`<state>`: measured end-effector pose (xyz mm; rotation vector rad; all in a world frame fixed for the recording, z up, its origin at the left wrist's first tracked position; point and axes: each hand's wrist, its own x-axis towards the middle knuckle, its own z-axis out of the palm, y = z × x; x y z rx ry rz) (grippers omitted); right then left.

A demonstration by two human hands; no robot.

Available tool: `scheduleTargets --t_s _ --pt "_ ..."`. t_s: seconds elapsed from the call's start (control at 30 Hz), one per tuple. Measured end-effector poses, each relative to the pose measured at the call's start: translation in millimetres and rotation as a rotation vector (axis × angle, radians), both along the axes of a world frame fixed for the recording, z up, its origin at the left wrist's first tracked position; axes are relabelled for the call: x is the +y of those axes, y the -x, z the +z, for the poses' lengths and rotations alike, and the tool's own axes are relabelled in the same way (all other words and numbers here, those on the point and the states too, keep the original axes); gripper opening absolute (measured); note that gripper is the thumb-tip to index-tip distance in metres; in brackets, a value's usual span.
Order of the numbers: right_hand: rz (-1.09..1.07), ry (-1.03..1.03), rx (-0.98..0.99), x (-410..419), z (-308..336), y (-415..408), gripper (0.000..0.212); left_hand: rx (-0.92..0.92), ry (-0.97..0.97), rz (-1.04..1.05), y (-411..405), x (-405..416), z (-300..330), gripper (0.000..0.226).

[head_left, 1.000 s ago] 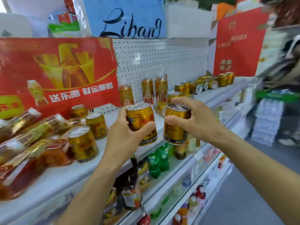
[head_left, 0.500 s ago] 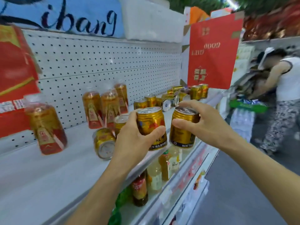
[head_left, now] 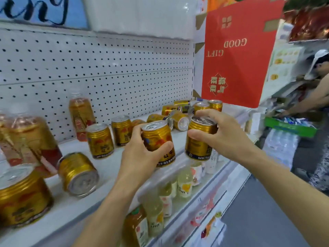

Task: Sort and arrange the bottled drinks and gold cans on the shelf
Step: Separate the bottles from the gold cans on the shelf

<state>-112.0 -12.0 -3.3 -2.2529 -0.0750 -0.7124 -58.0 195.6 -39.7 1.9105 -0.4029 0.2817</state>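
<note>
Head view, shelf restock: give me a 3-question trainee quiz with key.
1. True or false: each of the hands holds a gold can.
2. The gold can near the shelf's front edge at left, end facing the camera, is: A upright, B on its side, C stacked on another.
3. Fill in: the upright bottle against the pegboard holds an ____-coloured drink.

Key:
1. True: left hand grips one gold can, right hand grips another.
2. B: tipped can on the shelf.
3. Amber: bottle, pegboard.

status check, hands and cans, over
Left hand grips a gold can; right hand grips another can. Both above shelf edge. Tipped can lies left.
</note>
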Motion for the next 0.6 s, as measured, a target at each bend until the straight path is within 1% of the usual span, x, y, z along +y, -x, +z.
scheduleTargets --t_s 0.13,0.27,0.4,0.6 --pt "0.139 0.046 0.021 -43.9 2.7 -48.2 0.057 0.030 0.002 0.161 -21.9 -40.7 -9.1 0.066" --pt "0.244 0.073 0.025 -66.7 1.2 -93.6 0.062 0.049 -0.017 0.301 -38.2 -62.3 -13.5 0.075" --pt "0.360 0.071 0.053 -63.8 -7.4 -125.8 0.065 0.079 -0.067 0.392 -47.1 -69.6 -17.4 0.080" --pt "0.462 0.101 0.114 -49.3 -18.8 -149.2 0.067 0.106 -0.101 0.448 -54.1 -68.4 -19.0 0.079"
